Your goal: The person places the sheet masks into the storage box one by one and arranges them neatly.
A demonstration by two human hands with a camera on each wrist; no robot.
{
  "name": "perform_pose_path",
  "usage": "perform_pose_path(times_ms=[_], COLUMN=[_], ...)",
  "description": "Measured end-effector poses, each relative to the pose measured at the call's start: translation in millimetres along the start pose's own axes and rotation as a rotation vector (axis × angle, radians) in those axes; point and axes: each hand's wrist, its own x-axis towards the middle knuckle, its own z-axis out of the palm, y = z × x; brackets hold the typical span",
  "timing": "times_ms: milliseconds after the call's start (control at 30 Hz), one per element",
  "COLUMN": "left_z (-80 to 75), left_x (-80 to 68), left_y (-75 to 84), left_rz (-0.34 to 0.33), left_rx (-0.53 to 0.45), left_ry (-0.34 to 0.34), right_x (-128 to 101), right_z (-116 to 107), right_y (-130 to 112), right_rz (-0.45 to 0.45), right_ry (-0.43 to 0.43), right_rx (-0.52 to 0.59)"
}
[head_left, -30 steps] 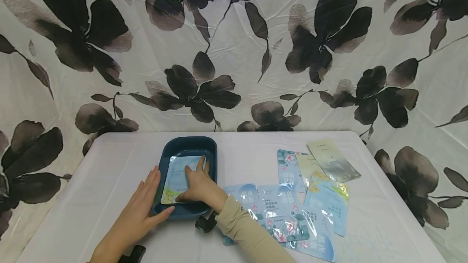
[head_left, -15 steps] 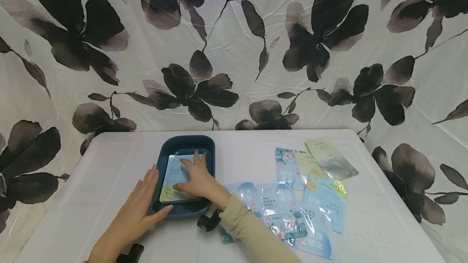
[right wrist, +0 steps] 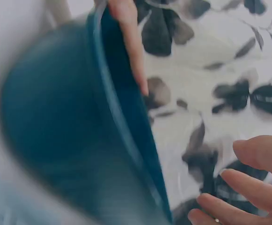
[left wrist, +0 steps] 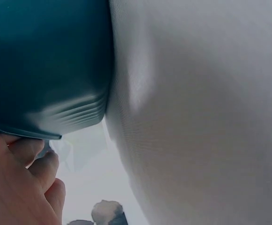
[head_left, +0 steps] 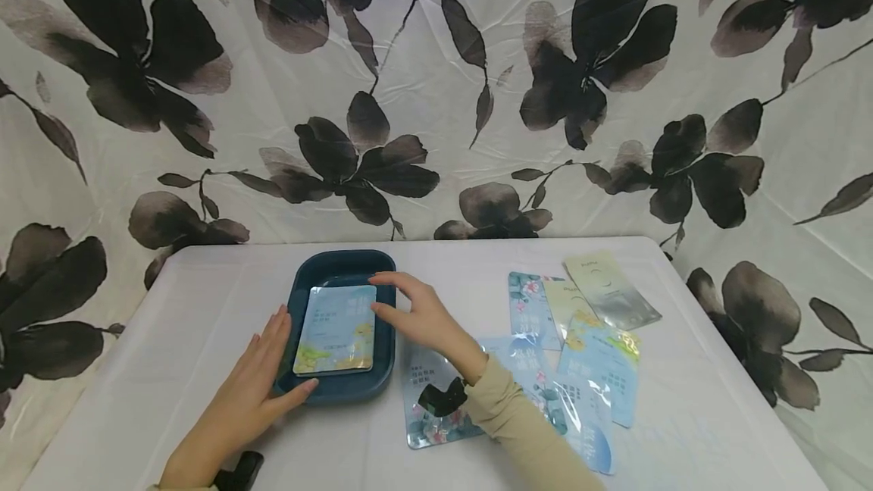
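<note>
In the head view a dark teal plastic tray [head_left: 349,391] stands on the table, left of the middle. A flat light-blue packet [head_left: 336,328] with yellow-green print lies face up in it; whether others lie beneath is hidden. My left hand [head_left: 240,392] rests along the tray's left side, fingers straight and thumb at the front corner. Over the right rim hovers my right hand [head_left: 428,318], its fingers spread and holding nothing. The right wrist view shows those fingers [right wrist: 248,187] apart from the tray [right wrist: 65,108].
Several blue packets [head_left: 593,362] overlap on the right of the table, some partly under the right forearm. A pale gold and silver packet [head_left: 610,290] lies farther back. The white tabletop [head_left: 164,324] ends at a floral curtain [head_left: 477,112].
The right hand has drawn back to the right from over the packet, uncovering it. The packet stays in the tray, and the left hand has kept its place at the rim.
</note>
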Motion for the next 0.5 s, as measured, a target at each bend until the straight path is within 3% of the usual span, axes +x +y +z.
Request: perform_pose_path(times_ms=[300,500], left_z=[-1.2,2.2], left_x=[0.6,-0.3], left_y=[-0.2,-0.9], left_rz=[0.003,0.002], left_rx=[-0.006,-0.008], left_ry=[-0.012,-0.008], right_x=[-32,-51], right_z=[-27,-34], right_y=[42,71], right_rz=[0.061,0.161], right_ry=[0.064,0.079], right_rx=[0.126,0.101])
